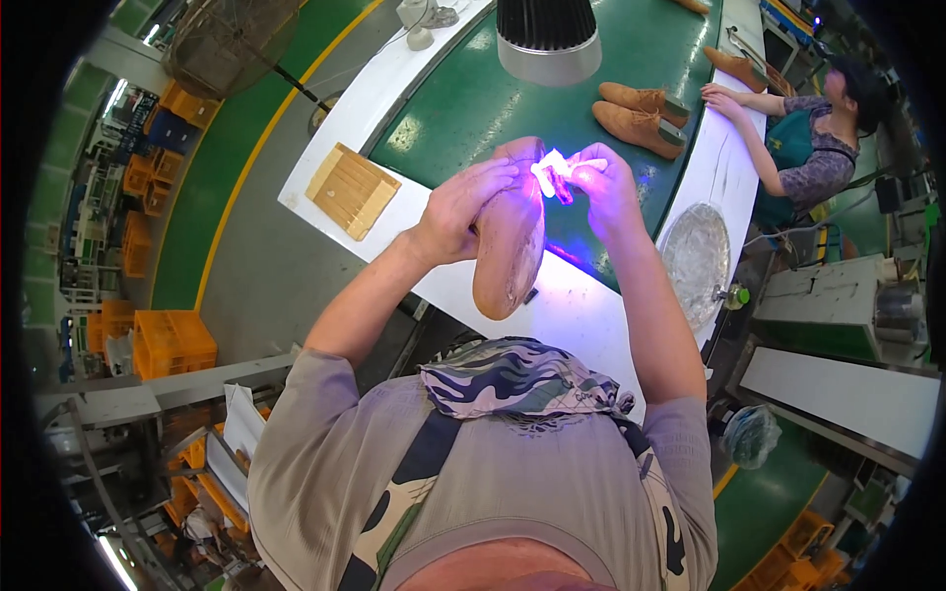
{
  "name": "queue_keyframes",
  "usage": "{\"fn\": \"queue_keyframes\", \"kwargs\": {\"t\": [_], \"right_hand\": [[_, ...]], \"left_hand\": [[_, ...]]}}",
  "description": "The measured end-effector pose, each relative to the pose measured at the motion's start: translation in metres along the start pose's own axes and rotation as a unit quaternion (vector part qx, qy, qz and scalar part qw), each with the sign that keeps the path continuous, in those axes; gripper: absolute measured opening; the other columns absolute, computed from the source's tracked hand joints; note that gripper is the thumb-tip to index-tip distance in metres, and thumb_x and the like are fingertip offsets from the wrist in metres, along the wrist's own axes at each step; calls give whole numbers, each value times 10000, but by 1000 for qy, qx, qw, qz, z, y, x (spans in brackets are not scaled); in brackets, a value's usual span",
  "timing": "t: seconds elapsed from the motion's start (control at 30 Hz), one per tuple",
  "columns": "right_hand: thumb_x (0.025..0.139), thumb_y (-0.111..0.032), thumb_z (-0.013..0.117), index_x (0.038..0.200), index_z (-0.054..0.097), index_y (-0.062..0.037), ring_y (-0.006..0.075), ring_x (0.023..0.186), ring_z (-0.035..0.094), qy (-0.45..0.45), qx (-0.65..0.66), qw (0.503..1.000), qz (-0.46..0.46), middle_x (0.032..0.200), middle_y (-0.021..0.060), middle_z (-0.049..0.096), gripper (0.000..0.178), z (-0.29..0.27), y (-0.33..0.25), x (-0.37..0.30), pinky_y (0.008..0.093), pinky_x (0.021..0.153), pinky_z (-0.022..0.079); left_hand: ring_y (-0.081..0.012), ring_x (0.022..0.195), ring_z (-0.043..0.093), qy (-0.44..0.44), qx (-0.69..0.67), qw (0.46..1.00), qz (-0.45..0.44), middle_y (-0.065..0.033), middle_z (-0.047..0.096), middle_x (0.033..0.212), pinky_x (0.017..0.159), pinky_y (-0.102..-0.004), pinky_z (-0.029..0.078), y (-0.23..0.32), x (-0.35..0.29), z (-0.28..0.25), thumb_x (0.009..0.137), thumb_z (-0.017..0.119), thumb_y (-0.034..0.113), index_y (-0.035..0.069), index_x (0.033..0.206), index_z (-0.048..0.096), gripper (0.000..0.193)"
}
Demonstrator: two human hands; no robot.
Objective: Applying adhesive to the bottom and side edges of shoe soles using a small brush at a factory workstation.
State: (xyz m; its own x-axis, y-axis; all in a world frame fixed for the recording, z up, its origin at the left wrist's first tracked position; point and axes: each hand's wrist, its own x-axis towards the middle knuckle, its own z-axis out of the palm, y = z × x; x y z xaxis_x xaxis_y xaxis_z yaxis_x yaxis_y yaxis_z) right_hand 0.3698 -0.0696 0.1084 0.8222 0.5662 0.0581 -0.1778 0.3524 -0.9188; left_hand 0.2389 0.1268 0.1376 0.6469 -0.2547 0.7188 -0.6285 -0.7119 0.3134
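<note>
Straight ahead lay a green worktop, bordered by a white ledge. Above them: 1 brown shoe, raised between the 2 hands, rounded end at the near side. Left hand grasped it from the left, toward its far end. Right hand, just off its right edge, pinched a small white wad. Wad-to-shoe contact could not be told through violet glare.

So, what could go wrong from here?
The brown shoe is held up mainly by the left hand, so it could slip onto the white tabletop. Violet glare washes out the white piece in the right hand, so small marks there might go unnoticed.
</note>
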Motion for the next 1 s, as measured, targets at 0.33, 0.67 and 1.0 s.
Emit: {"fn": "queue_keyframes", "kwargs": {"t": [0.33, 0.67, 1.0], "right_hand": [[757, -27, 641, 862, 569, -14, 85, 708, 563, -1, -33, 999, 8, 785, 34, 601, 128, 1, -20, -17, 241, 627, 455], [767, -23, 638, 832, 569, -12, 52, 680, 505, -7, -66, 998, -10, 761, -6, 556, 96, 13, -52, -24, 218, 584, 406], [770, 6, 645, 827, 561, -10, 66, 676, 524, 10, -78, 995, -58, 806, 29, 574, 102, 14, -60, -6, 217, 580, 433]], "left_hand": [[-329, 1043, 651, -7, 36, 998, -49, -158, 651, 1142, 927, -404, 518, 4, 3, 9, 617, 842, 95, 4, 1210, 567, 659], [-335, 951, 670, -103, 2, 982, -155, -167, 675, 1077, 832, -395, 544, 1, 1, 9, 620, 818, 69, 37, 1189, 571, 621], [-273, 898, 697, -347, -160, 881, -278, -131, 712, 979, 807, -350, 546, -23, 0, 2, 503, 906, 186, 29, 1120, 615, 701]]}}
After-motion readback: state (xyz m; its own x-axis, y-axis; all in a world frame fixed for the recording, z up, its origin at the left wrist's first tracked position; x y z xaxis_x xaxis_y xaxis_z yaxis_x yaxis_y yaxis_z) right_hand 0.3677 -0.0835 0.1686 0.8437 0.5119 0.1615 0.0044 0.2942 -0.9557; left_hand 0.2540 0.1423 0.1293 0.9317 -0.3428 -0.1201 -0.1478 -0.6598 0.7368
